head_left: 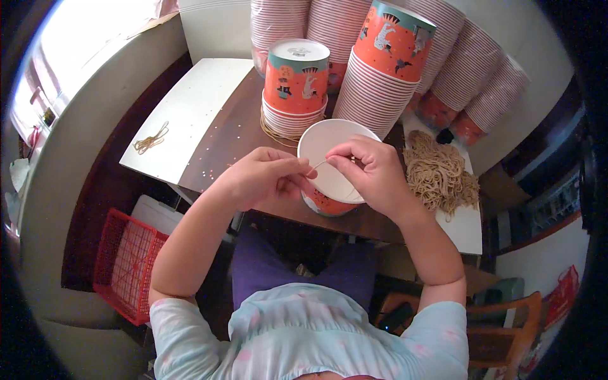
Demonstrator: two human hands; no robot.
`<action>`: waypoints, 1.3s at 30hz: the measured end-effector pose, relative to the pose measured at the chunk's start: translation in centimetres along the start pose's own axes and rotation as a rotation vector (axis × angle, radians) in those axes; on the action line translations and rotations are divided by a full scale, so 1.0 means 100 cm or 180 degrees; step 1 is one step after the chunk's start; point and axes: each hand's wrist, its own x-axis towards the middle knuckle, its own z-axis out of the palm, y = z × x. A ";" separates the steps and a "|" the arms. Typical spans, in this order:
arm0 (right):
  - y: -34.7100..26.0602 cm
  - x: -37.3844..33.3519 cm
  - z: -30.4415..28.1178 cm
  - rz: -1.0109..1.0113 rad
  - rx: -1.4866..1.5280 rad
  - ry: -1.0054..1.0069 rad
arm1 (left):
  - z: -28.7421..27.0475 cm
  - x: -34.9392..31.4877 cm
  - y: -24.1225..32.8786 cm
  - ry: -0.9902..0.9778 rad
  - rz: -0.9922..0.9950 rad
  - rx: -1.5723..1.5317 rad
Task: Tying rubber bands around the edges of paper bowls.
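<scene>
A paper bucket, white inside with an orange printed outside, stands open end up near the table's front edge. Over its mouth, my left hand and my right hand pinch a thin pale cord, which spans the short gap between their fingertips. Part of the bucket's rim is hidden behind my right hand. Close to that hand, on the right, lies a tangled heap of beige cords. Behind the bucket is a short upside-down stack of buckets, with cords looped about its base.
A taller bucket stack stands behind, with several wrapped stacks along the wall. A small cord bundle lies on the white board at the left. On the floor, a red plastic crate is at left, a wooden chair at right.
</scene>
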 end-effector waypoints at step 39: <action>0.090 0.042 -0.050 0.0375 -0.0983 -0.1253 | -0.015 0.066 0.017 0.1211 0.1105 0.3279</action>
